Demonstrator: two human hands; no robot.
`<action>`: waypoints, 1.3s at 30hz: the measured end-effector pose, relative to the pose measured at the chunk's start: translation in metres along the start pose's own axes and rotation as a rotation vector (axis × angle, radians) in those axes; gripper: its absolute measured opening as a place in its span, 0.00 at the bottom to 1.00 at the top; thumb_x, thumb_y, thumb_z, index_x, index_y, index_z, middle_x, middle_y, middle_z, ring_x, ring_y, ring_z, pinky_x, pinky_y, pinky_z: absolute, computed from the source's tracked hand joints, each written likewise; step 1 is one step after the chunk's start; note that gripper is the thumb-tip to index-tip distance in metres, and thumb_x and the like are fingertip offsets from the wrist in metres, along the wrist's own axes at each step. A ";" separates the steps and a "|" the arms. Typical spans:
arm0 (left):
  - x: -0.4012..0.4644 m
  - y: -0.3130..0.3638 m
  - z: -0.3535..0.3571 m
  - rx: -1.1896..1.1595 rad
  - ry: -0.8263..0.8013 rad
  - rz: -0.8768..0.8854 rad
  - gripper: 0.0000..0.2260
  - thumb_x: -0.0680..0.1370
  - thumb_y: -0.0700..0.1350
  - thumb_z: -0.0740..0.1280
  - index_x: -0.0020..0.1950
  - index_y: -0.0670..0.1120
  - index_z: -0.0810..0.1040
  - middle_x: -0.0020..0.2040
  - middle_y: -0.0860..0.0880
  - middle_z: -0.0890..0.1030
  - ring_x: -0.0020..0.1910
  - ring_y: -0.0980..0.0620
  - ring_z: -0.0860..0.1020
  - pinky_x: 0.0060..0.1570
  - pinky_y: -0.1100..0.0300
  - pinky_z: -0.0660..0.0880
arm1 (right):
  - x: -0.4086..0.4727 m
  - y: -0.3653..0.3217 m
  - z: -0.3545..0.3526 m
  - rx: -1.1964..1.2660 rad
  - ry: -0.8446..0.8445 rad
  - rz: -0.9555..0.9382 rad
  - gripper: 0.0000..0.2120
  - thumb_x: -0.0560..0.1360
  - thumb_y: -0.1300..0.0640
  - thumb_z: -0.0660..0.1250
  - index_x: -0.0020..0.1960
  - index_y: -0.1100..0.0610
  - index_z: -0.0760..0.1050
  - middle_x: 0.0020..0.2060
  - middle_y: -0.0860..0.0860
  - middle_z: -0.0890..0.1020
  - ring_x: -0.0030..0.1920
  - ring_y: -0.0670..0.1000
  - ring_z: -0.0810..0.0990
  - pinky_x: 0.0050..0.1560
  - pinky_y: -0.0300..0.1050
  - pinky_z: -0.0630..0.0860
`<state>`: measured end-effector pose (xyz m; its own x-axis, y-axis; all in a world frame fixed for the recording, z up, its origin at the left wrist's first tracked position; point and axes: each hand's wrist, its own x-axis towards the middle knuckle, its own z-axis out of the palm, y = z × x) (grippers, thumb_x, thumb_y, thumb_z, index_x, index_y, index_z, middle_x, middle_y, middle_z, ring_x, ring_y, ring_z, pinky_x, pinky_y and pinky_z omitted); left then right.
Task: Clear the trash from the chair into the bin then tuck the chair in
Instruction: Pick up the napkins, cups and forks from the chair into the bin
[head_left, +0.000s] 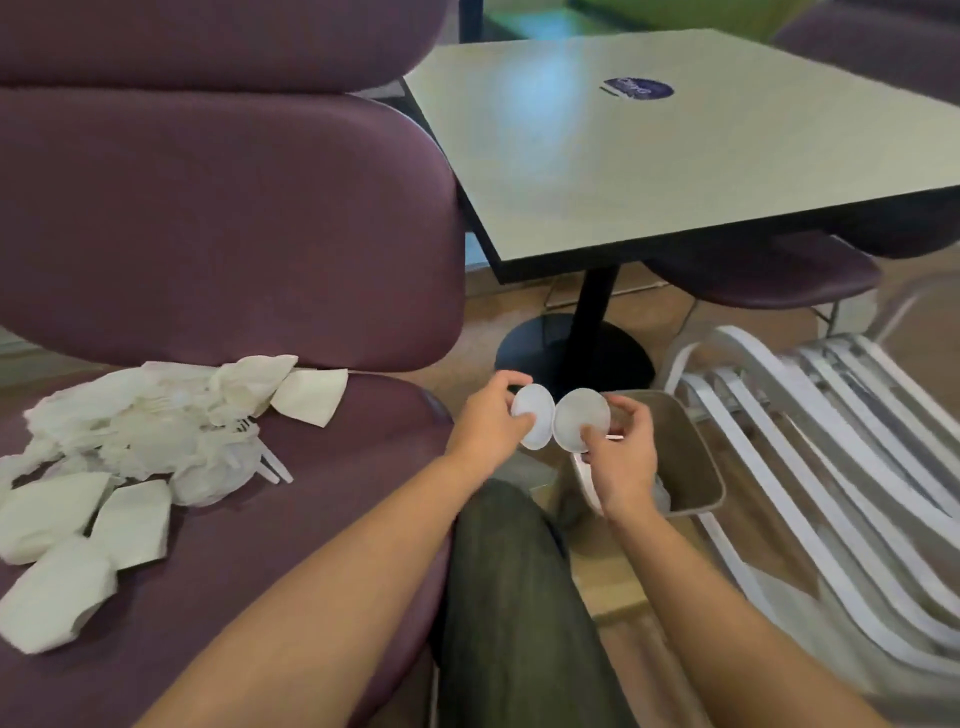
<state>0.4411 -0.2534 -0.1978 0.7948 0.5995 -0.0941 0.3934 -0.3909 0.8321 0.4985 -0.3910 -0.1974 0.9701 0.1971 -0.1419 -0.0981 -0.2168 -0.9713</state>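
A purple padded chair (291, 519) fills the left side. On its seat lies a heap of white trash (140, 447): crumpled napkins, wrappers and plastic forks. My left hand (488, 415) pinches a small round white lid (535, 418) just past the seat's right edge. My right hand (621, 457) holds a second round white lid (579, 418) beside the first, their edges nearly touching. Both lids hang above the left rim of a grey-brown bin (696, 467) standing on the floor, with some white trash inside it.
A pale square table (675, 145) on a black pedestal (576, 348) stands behind the bin. White slatted metal chair frames (831, 457) lie to the right. Another purple seat (769, 275) sits under the table. My dark trouser leg (519, 597) is between chair and bin.
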 end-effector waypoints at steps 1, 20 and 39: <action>0.004 0.005 0.015 0.011 -0.020 0.002 0.19 0.75 0.41 0.70 0.64 0.53 0.72 0.45 0.55 0.78 0.49 0.51 0.78 0.50 0.51 0.78 | 0.006 0.003 -0.010 -0.024 0.025 0.002 0.19 0.73 0.67 0.67 0.59 0.50 0.70 0.48 0.47 0.78 0.50 0.51 0.78 0.54 0.55 0.79; 0.027 0.009 0.150 0.053 -0.337 -0.167 0.24 0.82 0.58 0.54 0.76 0.49 0.64 0.72 0.46 0.71 0.70 0.45 0.70 0.69 0.49 0.66 | 0.067 0.065 -0.063 -0.488 -0.082 0.237 0.20 0.79 0.57 0.63 0.70 0.60 0.68 0.64 0.58 0.77 0.64 0.58 0.75 0.60 0.46 0.70; -0.028 -0.064 -0.075 0.118 0.273 -0.178 0.10 0.80 0.51 0.61 0.59 0.56 0.78 0.55 0.55 0.82 0.54 0.53 0.78 0.52 0.58 0.73 | -0.012 -0.008 0.097 -0.451 -0.436 -0.100 0.11 0.77 0.56 0.64 0.58 0.52 0.78 0.54 0.50 0.82 0.54 0.51 0.79 0.55 0.47 0.76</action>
<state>0.3592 -0.1925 -0.2075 0.5619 0.8243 -0.0694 0.5784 -0.3316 0.7453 0.4660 -0.2990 -0.2066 0.7806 0.5880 -0.2120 0.1837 -0.5400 -0.8213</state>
